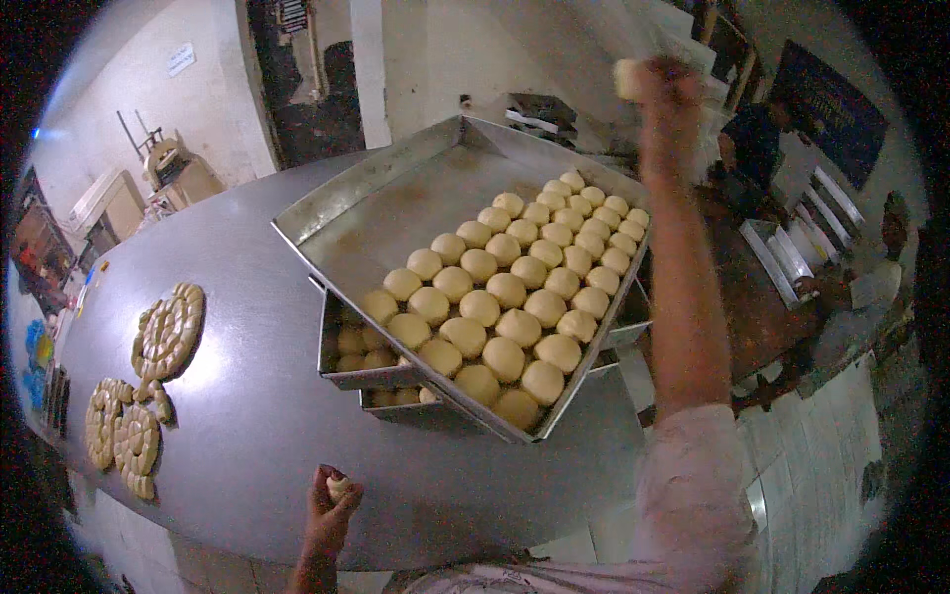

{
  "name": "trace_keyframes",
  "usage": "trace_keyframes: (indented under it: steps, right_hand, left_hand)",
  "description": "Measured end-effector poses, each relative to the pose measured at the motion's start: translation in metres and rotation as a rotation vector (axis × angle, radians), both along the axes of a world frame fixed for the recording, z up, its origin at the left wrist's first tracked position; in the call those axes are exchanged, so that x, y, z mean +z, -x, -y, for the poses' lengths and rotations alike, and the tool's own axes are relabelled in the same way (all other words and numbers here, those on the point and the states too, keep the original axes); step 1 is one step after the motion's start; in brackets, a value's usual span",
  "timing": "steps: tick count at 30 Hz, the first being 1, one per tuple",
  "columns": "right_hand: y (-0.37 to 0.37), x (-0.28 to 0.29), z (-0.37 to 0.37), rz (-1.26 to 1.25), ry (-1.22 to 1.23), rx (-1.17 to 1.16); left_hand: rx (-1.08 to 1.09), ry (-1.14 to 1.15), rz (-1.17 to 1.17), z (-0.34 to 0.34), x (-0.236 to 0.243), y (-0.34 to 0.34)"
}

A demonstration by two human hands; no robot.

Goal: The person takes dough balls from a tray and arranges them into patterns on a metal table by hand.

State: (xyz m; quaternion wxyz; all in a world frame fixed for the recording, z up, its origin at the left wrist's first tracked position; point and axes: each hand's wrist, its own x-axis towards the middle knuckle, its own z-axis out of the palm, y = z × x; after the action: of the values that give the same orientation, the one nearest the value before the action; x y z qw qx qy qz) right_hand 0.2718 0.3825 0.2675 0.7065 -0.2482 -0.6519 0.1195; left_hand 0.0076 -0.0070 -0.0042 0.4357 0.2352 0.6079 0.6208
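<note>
Clutching a dough piece (338,487) in the left hand (331,507), seven o'clock from the tray (396,203). Grasping a pale lump (627,81) in the raised right hand (673,83), one o'clock.

Dough coils (168,332) sit on the worktop (247,426) left of the left grip (334,497); top tray (396,193)'s ahead-right of it, dough balls (506,290) inside, lower trays (371,379) underneath. Right grip (670,87)'s up past that, I think, kinda blurry.

A pale shirt (594,578) is showing at the bottom of the frame. Its short right sleeve (693,485) is filling the lower right. Maybe dark marks (485,571) are showing in front.
</note>
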Motion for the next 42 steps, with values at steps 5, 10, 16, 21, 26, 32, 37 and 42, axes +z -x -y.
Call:
trace_keyframes:
  steps: [5,10,16,21,26,32,37,42]
  right_hand:
    - [0.011,-0.082,-0.098,0.711,0.109,-0.337]
    - [0.041,-0.012,0.099,0.028,0.034,0.108]
    - [0.083,-0.178,0.283,1.161,0.223,0.724]
    - [0.052,-0.295,0.351,0.855,0.885,0.436]
    - [0.051,-0.335,0.316,1.213,0.153,-0.248]
    - [0.061,-0.365,0.365,1.208,0.096,-0.099]
    - [0.050,-0.364,0.301,0.920,0.875,-0.590]
    - [0.067,-0.356,0.344,0.993,0.527,-0.333]
  left_hand:
    - [0.096,0.048,-0.099,0.005,0.001,-0.002]
    - [-0.114,-0.037,0.184,0.022,0.014,0.015]
    - [-0.565,-0.045,0.342,0.010,0.031,-0.012]
    - [-0.889,0.145,-0.253,0.048,0.014,0.079]
    - [0.667,0.549,-0.601,0.149,-0.036,0.257]
    - [1.308,1.071,-1.038,0.221,-0.088,0.403]
    - [1.323,1.304,-0.764,0.206,-0.095,0.462]
    - [1.188,1.095,-0.786,0.221,-0.109,0.493]
